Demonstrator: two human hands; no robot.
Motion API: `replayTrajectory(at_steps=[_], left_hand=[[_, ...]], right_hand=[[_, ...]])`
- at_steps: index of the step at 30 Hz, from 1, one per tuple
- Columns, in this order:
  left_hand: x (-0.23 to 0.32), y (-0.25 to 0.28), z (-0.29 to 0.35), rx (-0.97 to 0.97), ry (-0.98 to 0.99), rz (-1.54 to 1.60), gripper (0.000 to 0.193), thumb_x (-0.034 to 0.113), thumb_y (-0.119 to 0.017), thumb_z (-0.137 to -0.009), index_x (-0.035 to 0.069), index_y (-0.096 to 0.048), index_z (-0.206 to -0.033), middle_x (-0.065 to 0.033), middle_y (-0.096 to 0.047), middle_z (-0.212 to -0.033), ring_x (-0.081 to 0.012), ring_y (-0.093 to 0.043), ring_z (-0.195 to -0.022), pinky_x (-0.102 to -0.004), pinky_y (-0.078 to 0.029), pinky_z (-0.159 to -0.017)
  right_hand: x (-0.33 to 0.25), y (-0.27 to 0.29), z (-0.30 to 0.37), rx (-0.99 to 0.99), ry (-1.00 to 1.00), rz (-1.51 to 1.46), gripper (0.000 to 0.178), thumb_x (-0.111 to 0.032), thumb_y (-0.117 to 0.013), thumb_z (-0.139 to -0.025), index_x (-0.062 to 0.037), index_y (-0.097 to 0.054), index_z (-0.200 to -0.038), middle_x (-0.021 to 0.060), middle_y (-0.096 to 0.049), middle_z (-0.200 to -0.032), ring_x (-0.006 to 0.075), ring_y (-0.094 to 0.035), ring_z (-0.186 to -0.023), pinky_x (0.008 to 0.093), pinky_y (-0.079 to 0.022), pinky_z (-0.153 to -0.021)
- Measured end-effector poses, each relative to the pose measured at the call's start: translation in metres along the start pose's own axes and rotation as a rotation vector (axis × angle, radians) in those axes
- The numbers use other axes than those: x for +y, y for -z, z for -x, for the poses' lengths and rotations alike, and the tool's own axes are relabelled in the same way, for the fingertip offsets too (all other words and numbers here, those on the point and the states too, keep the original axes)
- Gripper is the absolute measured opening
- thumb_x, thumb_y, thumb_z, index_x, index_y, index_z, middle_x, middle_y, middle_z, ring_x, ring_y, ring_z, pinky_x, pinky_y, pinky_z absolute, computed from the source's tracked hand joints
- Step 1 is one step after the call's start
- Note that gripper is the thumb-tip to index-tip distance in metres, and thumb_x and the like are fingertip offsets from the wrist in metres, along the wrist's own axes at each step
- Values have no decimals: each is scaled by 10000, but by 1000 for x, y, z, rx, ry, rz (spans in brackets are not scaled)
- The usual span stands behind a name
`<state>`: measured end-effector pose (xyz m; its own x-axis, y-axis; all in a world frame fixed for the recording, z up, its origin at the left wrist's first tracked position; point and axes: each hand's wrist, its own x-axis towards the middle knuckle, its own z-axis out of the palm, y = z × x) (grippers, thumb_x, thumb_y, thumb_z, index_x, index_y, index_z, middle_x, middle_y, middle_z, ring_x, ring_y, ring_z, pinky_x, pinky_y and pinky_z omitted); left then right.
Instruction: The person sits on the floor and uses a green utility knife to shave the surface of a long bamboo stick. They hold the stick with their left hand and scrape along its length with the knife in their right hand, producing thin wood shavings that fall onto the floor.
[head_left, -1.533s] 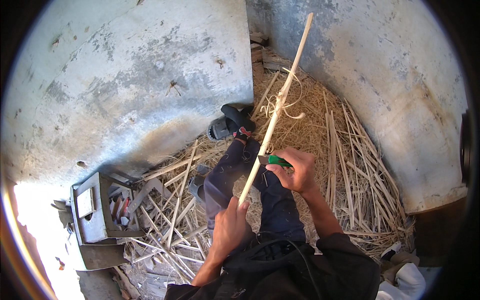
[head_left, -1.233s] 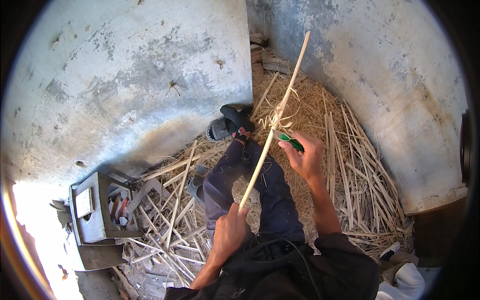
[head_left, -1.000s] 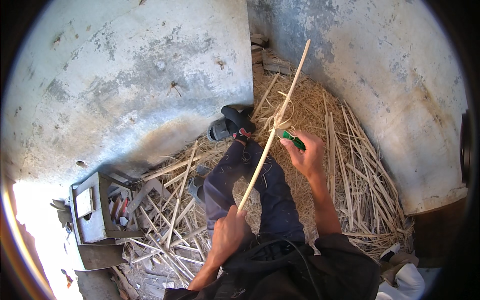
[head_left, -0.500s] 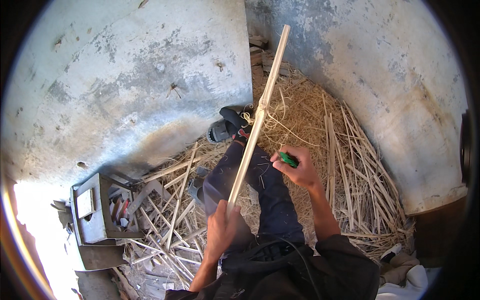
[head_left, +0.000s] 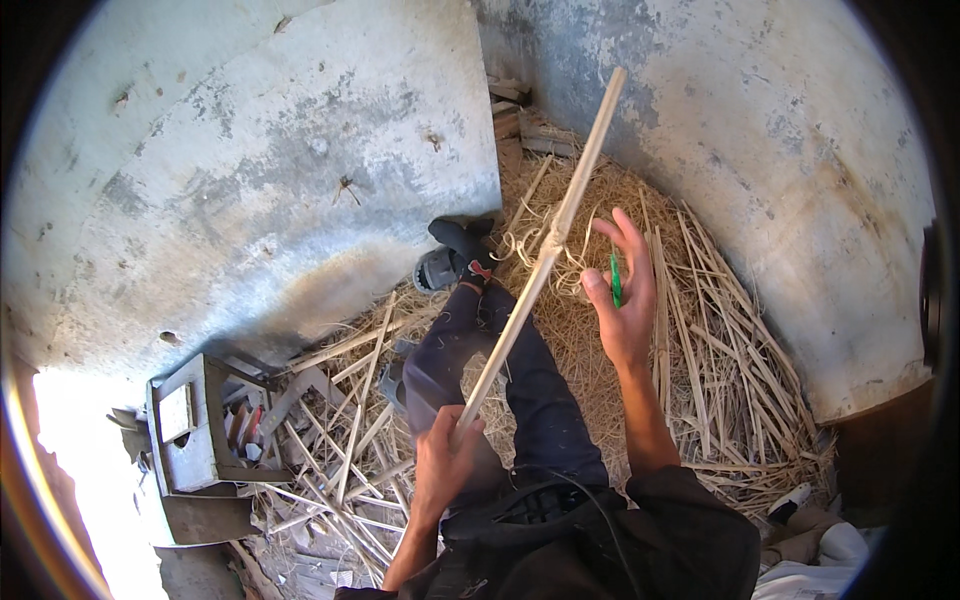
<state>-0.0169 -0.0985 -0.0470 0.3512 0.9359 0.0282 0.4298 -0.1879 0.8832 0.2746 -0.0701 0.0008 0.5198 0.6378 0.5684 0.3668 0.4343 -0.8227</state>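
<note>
A long pale bamboo strip [head_left: 520, 318] slants up and away to the right over my legs. My left hand [head_left: 446, 455] is closed round its near end. Thin curled shavings [head_left: 520, 245] hang at the knobby node in its upper half. Right of that node is my right hand [head_left: 630, 300], raised, its index finger and thumb spread apart. A small green-handled knife [head_left: 615, 282] lies held in that hand against the palm; its blade is hard to make out. The right hand's fingertips are close to the curls, and whether they touch them I cannot tell.
Fine shavings [head_left: 590, 400] cover the floor round my legs. Many split strips [head_left: 735, 370] lie in a heap at the right, others [head_left: 350, 440] at the left. A worn wooden box [head_left: 185, 430] stands at the left. Stained walls [head_left: 300, 150] rise ahead and at the right.
My right hand has moved up and slightly right, its fingers opening out from a closed grip round the knife. The strip's far end has swung right and a little lower.
</note>
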Motion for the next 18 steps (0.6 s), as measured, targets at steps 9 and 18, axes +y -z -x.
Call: replayTrajectory(at_steps=[9,18], left_hand=[[-6,5,12,-88,-129,-5,308,158,-748,-1004,23,-628,-1254,-142,-777,-918,-202,-732,-764,-346,-541,-710],[27,4,-6,-219,-191,162,231,154,-653,-1078,-10,-612,-1236,-163,-725,-852,-269,-761,-782,-388,-566,-701]], right_hand=[[-15,-3,21,-278,-416,-238,495,-178,-700,-1066,-19,-577,-1519,5,-718,-1067,37,-615,-862,214,-502,-748],[-34,-22,44,-455,-296,-133,415,-206,-720,-1054,-37,-676,-1431,-5,-756,-923,47,-662,-819,251,-536,-761]])
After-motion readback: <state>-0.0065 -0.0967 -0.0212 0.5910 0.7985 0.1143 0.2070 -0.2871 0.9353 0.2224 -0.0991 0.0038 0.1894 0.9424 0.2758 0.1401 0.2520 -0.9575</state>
